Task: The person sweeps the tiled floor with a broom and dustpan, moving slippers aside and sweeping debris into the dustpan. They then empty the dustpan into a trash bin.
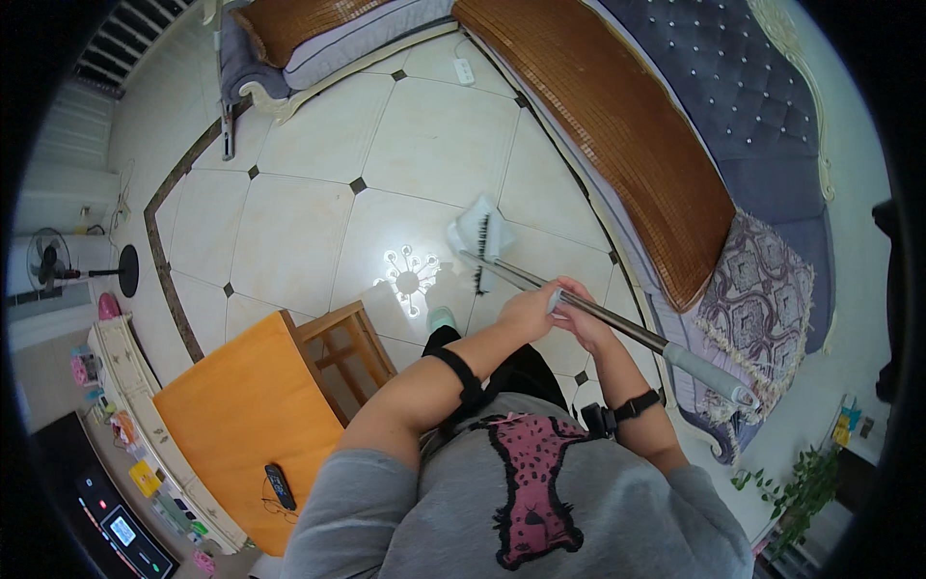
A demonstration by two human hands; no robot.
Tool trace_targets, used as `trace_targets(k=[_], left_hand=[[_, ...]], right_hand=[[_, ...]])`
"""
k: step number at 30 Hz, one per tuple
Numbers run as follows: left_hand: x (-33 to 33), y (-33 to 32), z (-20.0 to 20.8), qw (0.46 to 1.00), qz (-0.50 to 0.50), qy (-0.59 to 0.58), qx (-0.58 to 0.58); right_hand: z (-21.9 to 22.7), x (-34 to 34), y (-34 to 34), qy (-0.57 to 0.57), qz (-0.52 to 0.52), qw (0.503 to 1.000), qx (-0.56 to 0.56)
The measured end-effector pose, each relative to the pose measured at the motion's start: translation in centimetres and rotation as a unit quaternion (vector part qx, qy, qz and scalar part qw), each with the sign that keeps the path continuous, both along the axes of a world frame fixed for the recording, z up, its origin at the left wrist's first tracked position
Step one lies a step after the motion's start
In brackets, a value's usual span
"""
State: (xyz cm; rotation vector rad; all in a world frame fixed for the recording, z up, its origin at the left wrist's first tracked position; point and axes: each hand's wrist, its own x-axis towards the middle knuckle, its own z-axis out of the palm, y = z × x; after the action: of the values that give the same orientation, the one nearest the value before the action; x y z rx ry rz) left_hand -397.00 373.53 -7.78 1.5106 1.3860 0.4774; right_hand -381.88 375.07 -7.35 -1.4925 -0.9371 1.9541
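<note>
Left hand (525, 311) and right hand (587, 334) close together on shiny poles (622, 322), black-bristled brush (489, 241), white tile floor (299, 125), orange tabletop (231, 405), big purple sofa (709, 101)

brown mat (608, 145) lay along tufted sofa (694, 77), fringed patterned cloth (757, 285) at near end. wooden table (231, 396) stood left, pedestal fan (50, 261) beyond.

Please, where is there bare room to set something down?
Floor tiles between the dark border strip and the broom, and the wooden table beyond the black handset. Crowded: the white cabinet, and the floor around the broom, with dustpan and slipper.
</note>
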Motion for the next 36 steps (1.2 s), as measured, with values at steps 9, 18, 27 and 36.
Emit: trace_targets(k=[9,18,27,36], left_hand=[[-7.9,-1.2,2.3,0.99,0.011,0.139,0.011],[-10.5,3.2,1.5,0.956,0.196,0.216,-0.022],[-23.7,3.6,-1.3,0.893,0.413,0.162,-0.076],[-37.0,4.2,-5.8,0.834,0.531,0.141,-0.056]], right_hand=[[-2.4,-9.3,7.2,-0.028,0.217,0.937,-0.273],[-3.8,-14.5,15.9,0.012,0.126,0.976,-0.178],[-6.1,-17.2,24.9,0.044,0.112,0.961,-0.25],[-6.0,-24.5,23.9,-0.091,0.176,0.934,-0.296]])
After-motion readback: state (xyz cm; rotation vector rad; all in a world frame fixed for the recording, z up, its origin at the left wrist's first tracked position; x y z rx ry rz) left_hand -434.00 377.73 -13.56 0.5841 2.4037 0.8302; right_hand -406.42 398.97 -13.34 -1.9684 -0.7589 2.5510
